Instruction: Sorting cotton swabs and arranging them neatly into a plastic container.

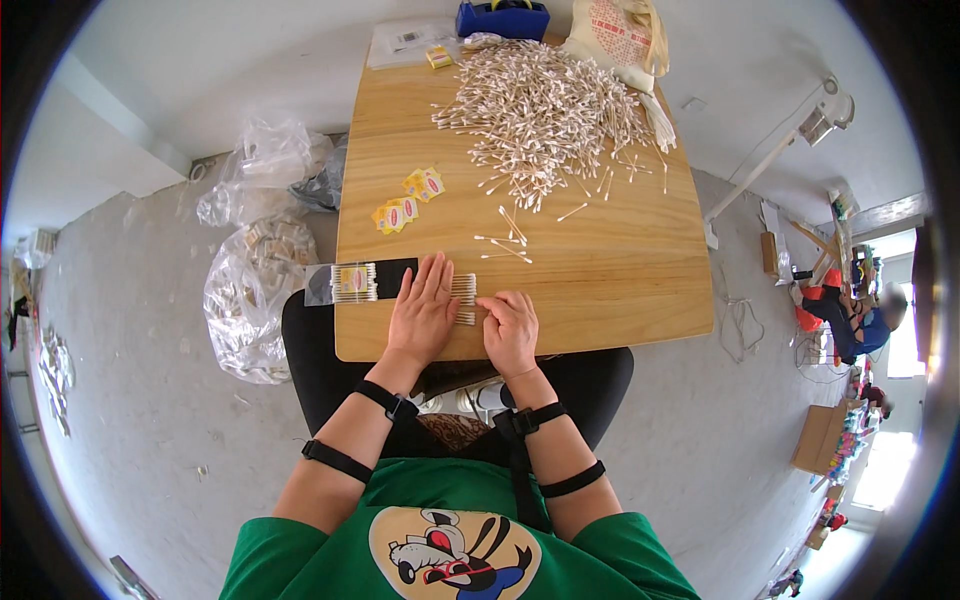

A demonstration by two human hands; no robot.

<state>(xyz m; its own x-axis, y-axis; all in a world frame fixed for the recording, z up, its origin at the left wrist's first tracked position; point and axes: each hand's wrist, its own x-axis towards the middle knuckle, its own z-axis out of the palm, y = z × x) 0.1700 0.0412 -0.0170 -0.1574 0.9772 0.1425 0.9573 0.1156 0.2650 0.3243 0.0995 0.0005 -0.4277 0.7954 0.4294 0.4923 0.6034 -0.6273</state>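
Observation:
My left hand (425, 312) lies flat near the table's front edge, fingers stretched forward over a row of cotton swabs (464, 290). The swab tips stick out to its right. Beside them my right hand (511, 328) has curled fingers, its index fingertip close to the swab ends; whether anything is pinched there is hidden. Left of my left hand lies a black flat piece (397, 272), partly under the fingers. Adjoining it is a clear plastic sleeve (319, 285) with swabs and a yellow card (354, 279), overhanging the table's left edge.
A large heap of cotton swabs (545, 110) covers the far wooden table (600, 290). Several loose swabs (508, 240) and yellow cards (397, 214) lie nearer. A blue tape dispenser (503, 20) and cloth bag (617, 40) stand behind. Plastic bags (262, 300) sit left on the floor.

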